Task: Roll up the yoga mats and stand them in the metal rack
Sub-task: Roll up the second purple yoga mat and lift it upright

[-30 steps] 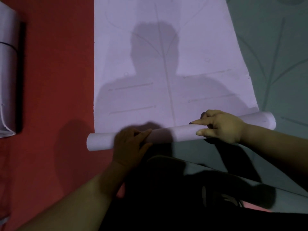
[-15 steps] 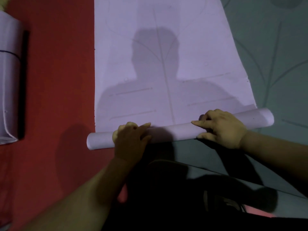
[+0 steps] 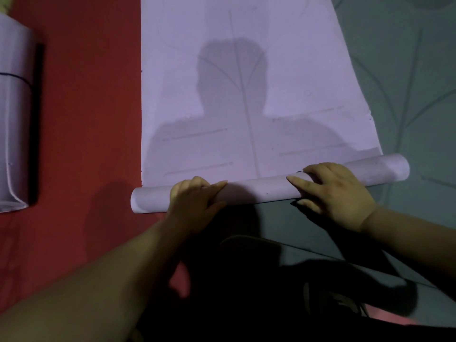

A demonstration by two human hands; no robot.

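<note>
The left hand (image 3: 195, 199) lies over the rolled end of the lilac yoga mat (image 3: 246, 95). Its fingers curl across the top of the roll and grip it, with one finger stretched along the roll toward the other hand. The right hand (image 3: 335, 193) grips the same roll farther along, fingers bent over the top and the thumb tucked against the near side.

The roll (image 3: 261, 191) runs crosswise under both hands and is slightly slanted, its end past the right hand lying farther away than its end past the left hand. A short stub sticks out beyond each hand. Beyond the fingers the rest of the mat lies flat and unrolled, stretching away, with the person's shadow (image 3: 232, 99) across it.

Under the left hand's end is a red surface (image 3: 86, 119). Under the right hand's end is a green surface (image 3: 407, 82) marked with pale curved lines. Well to the left of the left hand lies a pale rolled bundle (image 3: 14, 119) with a dark band round it. Nearer than the hands there is dark clothing (image 3: 246, 292).
</note>
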